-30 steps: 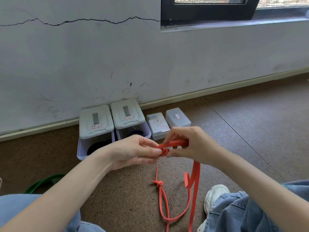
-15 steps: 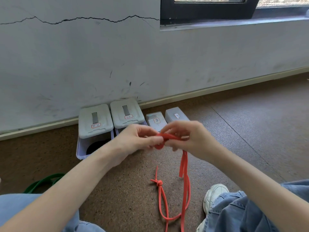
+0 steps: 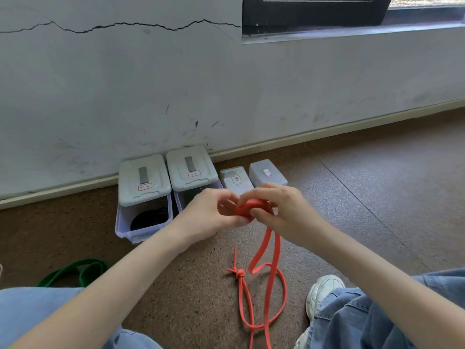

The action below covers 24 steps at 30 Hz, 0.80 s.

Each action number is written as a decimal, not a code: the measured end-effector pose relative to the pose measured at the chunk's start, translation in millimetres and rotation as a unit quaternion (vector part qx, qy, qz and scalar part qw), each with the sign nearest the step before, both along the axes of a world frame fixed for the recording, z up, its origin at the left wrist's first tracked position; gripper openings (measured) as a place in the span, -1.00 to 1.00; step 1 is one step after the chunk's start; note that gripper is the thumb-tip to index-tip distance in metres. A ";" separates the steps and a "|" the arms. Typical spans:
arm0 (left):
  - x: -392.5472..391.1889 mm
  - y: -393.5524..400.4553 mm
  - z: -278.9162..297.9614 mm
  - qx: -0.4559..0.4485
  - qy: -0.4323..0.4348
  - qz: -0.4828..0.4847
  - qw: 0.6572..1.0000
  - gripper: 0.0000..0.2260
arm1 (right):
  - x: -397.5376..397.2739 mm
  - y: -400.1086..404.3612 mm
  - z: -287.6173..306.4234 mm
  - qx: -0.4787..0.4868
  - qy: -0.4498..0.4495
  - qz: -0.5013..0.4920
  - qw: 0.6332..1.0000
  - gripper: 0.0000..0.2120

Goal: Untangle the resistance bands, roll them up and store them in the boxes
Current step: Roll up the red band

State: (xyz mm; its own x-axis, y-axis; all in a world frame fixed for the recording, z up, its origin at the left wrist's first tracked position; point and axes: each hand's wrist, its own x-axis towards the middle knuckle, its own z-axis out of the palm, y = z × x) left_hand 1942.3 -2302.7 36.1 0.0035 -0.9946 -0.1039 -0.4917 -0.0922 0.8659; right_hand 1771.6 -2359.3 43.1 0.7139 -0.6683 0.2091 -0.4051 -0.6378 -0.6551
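Pinching small rolled coil of red resistance band (image 3: 252, 208) between both hands above floor: left hand (image 3: 211, 212) thumb and fingers curled on coil, right hand (image 3: 284, 210) fingers curled over it. Loose tail hangs down, loops on speckled brown floor (image 3: 377, 197), knot (image 3: 239, 272) in thin strand. Four boxes (image 3: 143, 182) in row against scuffed grey wall (image 3: 125, 96); leftmost open-fronted, dark roll inside. Green band (image 3: 73, 270) on floor near left knee. Cracked plaster, dark window frame (image 3: 314, 13) above.

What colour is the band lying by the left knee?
Green band, seen in the head view.
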 end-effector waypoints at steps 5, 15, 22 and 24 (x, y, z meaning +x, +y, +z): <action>0.5 1.0 9.6 -0.025 0.130 0.041 0.990 -0.87 | -1.6 -2.2 6.9 0.135 -0.115 -0.041 0.983 -0.77; -5.0 2.0 6.1 0.010 0.395 0.076 0.915 -0.76 | 0.5 2.3 7.8 0.200 -0.216 -0.063 0.954 -0.85; -2.7 2.1 2.8 0.029 0.125 0.038 0.991 -0.86 | -0.9 3.4 4.7 0.046 -0.092 -0.026 0.994 -0.85; -2.1 -0.5 4.4 0.036 0.053 0.016 0.998 -0.87 | 1.6 4.6 1.9 -0.057 -0.013 0.006 0.998 -0.84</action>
